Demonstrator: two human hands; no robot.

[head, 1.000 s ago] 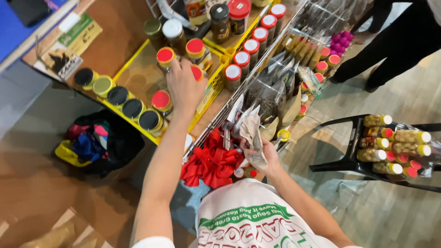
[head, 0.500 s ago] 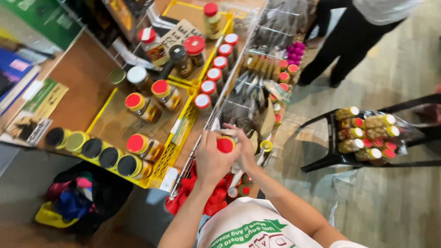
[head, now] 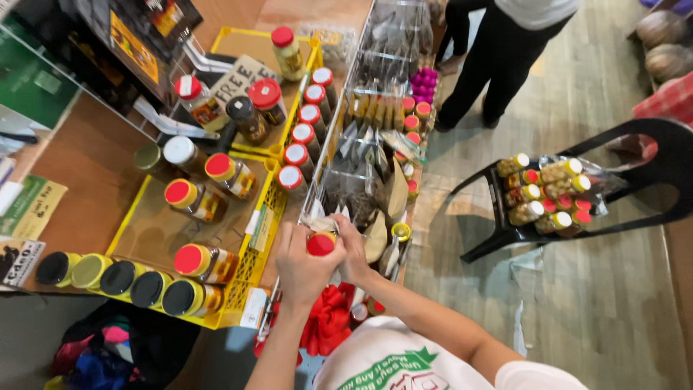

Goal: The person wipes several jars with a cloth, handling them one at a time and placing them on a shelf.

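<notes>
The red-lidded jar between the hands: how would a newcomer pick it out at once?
Start at the yellow crate on the wooden counter, then go right past its near corner. There the left hand and right hand close around the red-lidded jar. Unlike the jars standing in the crate, it alone is held.

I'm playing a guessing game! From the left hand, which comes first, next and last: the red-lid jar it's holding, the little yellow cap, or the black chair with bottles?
1. Red-lid jar, in the left hand.
2. Yellow cap, just right.
3. Black chair, far right.

Red lids (head: pixel 192 259) capped amber jars in a yellow crate (head: pixel 249 266) at left; the chair (head: pixel 653 180) at right was black.
</notes>
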